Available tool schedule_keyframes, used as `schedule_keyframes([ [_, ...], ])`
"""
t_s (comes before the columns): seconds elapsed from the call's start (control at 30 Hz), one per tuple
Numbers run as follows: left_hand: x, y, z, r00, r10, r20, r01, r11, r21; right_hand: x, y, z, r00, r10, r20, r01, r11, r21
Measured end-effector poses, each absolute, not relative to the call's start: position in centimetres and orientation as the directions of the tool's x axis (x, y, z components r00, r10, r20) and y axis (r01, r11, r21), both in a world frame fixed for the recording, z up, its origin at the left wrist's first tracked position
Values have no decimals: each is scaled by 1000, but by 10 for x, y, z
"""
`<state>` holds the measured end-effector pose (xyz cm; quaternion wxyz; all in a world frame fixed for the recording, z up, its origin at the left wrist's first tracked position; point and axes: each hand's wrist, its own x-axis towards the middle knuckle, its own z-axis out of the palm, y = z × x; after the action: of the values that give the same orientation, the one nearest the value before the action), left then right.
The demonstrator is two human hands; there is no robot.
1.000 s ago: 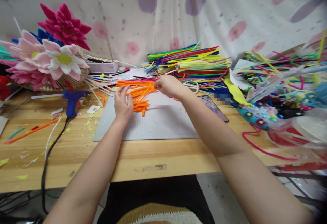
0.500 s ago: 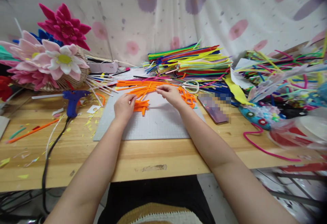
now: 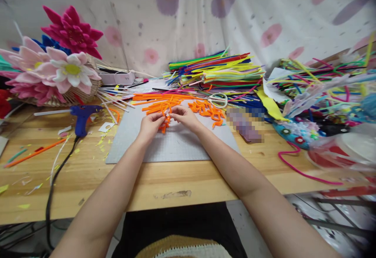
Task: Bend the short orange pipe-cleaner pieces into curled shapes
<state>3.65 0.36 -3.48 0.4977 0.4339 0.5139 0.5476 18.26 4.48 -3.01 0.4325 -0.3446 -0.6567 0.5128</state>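
My left hand point(image 3: 150, 125) and my right hand point(image 3: 184, 117) meet over a grey cutting mat point(image 3: 176, 144). Both pinch the same short orange pipe cleaner point(image 3: 166, 113) between their fingertips. Behind the hands lies a heap of straight orange pipe cleaners point(image 3: 158, 100). To the right of my right hand sits a small pile of bent orange pieces point(image 3: 208, 109).
A blue glue gun point(image 3: 82, 113) with a black cord lies left of the mat. Felt flowers point(image 3: 55, 64) fill a basket at far left. Stacks of coloured pipe cleaners point(image 3: 217, 69) and scissors point(image 3: 219, 99) are behind; a phone point(image 3: 245, 122) and craft clutter are right.
My right hand has drawn back from the far pile toward the left hand, uncovering the bent pieces. Both hands have closed together on one orange pipe cleaner.
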Motion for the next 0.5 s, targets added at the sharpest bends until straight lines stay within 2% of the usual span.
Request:
schedule_keyframes([
  [0.1,38,0,-30,-100,990,-98,-145,83,986,181,46,-33,-369,897,245,7,266,-964],
  [0.5,38,-4,-25,-42,989,-139,-17,138,990,174,48,-42,-337,916,218,-35,219,-975],
])
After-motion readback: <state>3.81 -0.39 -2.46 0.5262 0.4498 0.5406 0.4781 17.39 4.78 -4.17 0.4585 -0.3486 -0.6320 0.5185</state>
